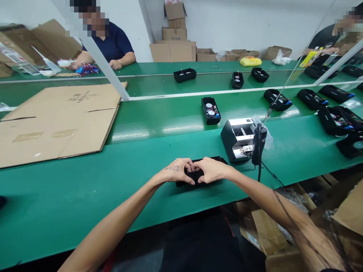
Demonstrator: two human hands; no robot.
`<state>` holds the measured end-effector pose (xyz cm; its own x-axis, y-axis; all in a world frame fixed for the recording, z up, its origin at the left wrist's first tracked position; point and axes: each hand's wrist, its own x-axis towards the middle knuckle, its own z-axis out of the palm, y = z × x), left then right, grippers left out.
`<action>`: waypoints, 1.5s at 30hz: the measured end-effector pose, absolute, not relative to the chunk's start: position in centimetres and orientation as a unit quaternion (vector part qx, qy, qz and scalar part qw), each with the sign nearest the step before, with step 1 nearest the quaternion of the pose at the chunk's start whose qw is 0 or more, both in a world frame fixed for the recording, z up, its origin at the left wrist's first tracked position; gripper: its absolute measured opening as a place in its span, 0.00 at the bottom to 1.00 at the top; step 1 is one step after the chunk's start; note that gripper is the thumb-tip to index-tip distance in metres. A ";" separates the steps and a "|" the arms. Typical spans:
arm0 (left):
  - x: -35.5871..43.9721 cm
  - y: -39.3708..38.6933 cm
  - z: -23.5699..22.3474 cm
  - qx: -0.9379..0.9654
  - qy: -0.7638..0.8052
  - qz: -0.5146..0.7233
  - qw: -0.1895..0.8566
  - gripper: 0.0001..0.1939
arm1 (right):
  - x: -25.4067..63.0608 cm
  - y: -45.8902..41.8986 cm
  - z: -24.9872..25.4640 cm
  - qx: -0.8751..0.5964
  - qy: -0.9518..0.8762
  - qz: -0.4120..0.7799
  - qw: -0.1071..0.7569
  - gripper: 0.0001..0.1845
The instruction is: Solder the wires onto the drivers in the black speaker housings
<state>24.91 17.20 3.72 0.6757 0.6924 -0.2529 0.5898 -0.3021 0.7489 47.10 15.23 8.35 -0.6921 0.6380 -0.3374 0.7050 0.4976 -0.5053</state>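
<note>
Both hands on one part. I've got the left hand (180, 170) and the right hand (210, 170) almost meeting over a long black box-shaped case (195, 176), which sits on the green-topped desk (85, 200) directly under them. Each hand is curled narrow and holding the case — thumbs at its near side, fingers bent over its middle. Fingertips partly hidden, so I can't tell if they pinch anything smaller inside. The case's far right corner sticks out past the right hand.

Just beyond and right of the right hand: a silver-and-black metal machine with an open frame (231, 139). Beside it, further right of that hand, a black handheld tool (258, 145) hangs on a thin line, dark cable trailing below.

Farther out, beyond the right hand, I see a black open-topped case with two round silver parts (211, 110) and coloured wires. Well to the right of the hand, more black cases (330, 120) are bunched up. Beyond and left of the left hand lies a large flat brown cardboard sheet (56, 121).

Across from the left hand — a co-worker in a dark blue shirt (119, 47), forearms on the far counter.
</note>
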 end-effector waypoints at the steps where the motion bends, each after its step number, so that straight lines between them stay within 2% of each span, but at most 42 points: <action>1: 24.9 17.1 3.7 0.802 0.400 0.059 0.441 0.21 | 47.0 14.9 8.2 0.394 0.863 -0.312 0.050 0.20; 10: 25.1 17.0 4.4 0.792 0.398 0.054 0.460 0.21 | 46.4 14.2 8.6 0.413 0.863 -0.285 0.050 0.16; 18: 25.3 17.1 4.3 0.791 0.393 0.040 0.467 0.23 | 45.7 13.6 7.3 0.462 0.848 -0.252 0.066 0.19; 22: 25.4 16.4 4.3 0.804 0.391 0.041 0.445 0.21 | 45.7 12.3 6.7 0.462 0.854 -0.232 0.058 0.28; 32: 25.2 16.1 3.4 0.844 0.380 0.051 0.375 0.19 | 45.7 10.9 6.4 0.449 0.868 -0.210 0.025 0.25; 34: 25.0 15.6 3.2 0.856 0.374 0.056 0.353 0.17 | 46.4 9.9 6.4 0.445 0.869 -0.213 -0.028 0.24; 36: 24.8 14.5 2.9 0.869 0.366 0.070 0.325 0.14 | 47.9 8.6 6.0 0.464 0.847 -0.200 -0.167 0.26; 38: 24.6 13.0 2.1 0.883 0.355 0.090 0.294 0.10 | 50.4 7.7 4.8 0.525 0.763 -0.116 -0.358 0.30; 40: 24.4 11.4 1.0 0.893 0.344 0.109 0.268 0.08 | 53.6 7.6 3.3 0.613 0.620 0.039 -0.488 0.35; 43: 24.1 9.4 -0.7 0.908 0.323 0.183 0.192 0.06 | 58.7 9.3 1.7 0.713 0.487 0.140 -0.485 0.45; 45: 24.0 8.7 -1.4 0.916 0.311 0.214 0.137 0.06 | 61.5 10.9 1.5 0.743 0.480 0.097 -0.457 0.41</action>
